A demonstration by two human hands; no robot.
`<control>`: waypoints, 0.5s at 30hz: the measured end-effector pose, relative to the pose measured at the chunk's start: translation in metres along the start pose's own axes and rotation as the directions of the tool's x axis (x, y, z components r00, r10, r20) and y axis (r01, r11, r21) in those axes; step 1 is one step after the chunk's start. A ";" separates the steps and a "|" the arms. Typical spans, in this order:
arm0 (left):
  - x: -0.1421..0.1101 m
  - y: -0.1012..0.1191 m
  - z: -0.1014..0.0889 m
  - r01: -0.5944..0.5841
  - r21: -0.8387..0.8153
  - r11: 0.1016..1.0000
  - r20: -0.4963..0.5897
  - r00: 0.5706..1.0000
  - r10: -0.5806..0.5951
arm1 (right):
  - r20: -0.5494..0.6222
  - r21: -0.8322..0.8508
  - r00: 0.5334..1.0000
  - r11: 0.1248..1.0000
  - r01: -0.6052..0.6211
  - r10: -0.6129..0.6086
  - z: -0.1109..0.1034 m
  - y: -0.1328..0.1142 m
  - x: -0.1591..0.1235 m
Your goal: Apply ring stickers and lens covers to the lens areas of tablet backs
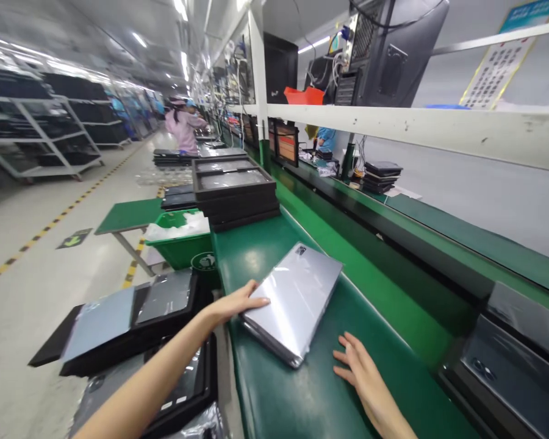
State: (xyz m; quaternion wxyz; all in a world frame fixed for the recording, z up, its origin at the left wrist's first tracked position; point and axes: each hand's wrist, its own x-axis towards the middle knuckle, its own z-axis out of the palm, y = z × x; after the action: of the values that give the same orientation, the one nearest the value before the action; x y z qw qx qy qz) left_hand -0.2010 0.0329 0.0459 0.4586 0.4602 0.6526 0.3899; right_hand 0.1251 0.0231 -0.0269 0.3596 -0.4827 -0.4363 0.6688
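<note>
A small stack of tablets [297,292] lies slanted on the green bench top [274,390]. The uppermost is silver, back side up, with a camera bump at its far corner and a clear film that catches the light. My left hand [240,303] grips the stack's left corner, thumb on top and fingers partly hidden at the side. To the right of the stack, my right hand [359,372] hovers over the bench with its fingers apart, touching nothing.
Black foam trays [238,204] are piled farther up the bench. A green bin [178,247] with white material stands left of it. Trays of tablets [165,299] sit at lower left, more tablets [507,366] at right. A person in pink [183,131] works farther along.
</note>
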 end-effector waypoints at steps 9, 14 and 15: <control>-0.057 -0.004 0.056 0.058 -0.135 0.989 -0.035 0.997 -0.063 | 0.060 0.138 0.994 0.985 -0.100 0.092 0.043 -0.040 0.030; -0.056 -0.004 0.075 0.169 -0.254 0.952 -0.162 0.963 -0.214 | 0.085 0.249 0.985 0.954 -0.170 0.153 0.018 -0.056 0.011; -0.051 -0.004 0.079 0.159 -0.218 0.963 -0.200 0.959 -0.203 | 0.067 0.275 0.987 0.948 -0.162 0.149 0.012 -0.059 0.005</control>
State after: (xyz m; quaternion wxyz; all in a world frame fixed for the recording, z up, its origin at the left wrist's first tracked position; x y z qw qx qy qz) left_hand -0.1187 -0.0107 0.0328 0.4612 0.3038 0.6965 0.4581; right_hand 0.1158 0.0459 0.0287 0.3603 -0.4449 -0.3060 0.7607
